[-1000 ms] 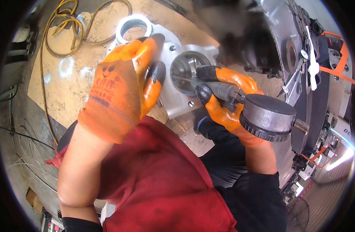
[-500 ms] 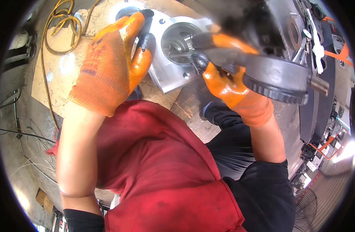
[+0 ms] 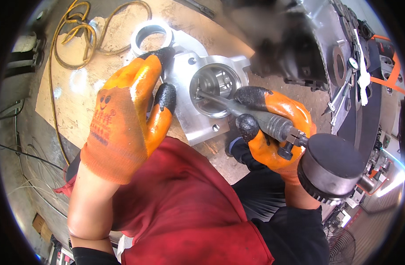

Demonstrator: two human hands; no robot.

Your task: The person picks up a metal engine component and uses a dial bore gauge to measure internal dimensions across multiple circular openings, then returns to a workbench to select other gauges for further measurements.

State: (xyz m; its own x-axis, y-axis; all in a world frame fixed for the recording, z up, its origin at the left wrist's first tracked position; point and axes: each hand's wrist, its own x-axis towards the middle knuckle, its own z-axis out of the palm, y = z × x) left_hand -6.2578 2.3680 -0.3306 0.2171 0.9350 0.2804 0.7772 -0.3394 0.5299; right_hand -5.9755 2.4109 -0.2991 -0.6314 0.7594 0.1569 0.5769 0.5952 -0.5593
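- On table [image 3: 79, 84] — machined metal housing [image 3: 202, 110], left hand [image 3: 127, 119] pressed flat, fingers spread, gripping nothing.
- Right hand [image 3: 273, 128] — fingers closed round dial bore gauge [image 3: 299, 145], probe tip inside bore.

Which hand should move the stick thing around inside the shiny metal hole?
Right. The right hand grips the bore gauge, whose probe tip sits inside the bore of the metal housing. The left hand only presses on the housing.

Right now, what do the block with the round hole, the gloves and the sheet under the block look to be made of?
Block: bare machined metal, likely aluminium, bright silvery with glare. Gloves, as on the left hand: orange knit with dark, probably rubber-coated fingertips. Sheet: looks like brown cardboard or board, matte and scuffed.
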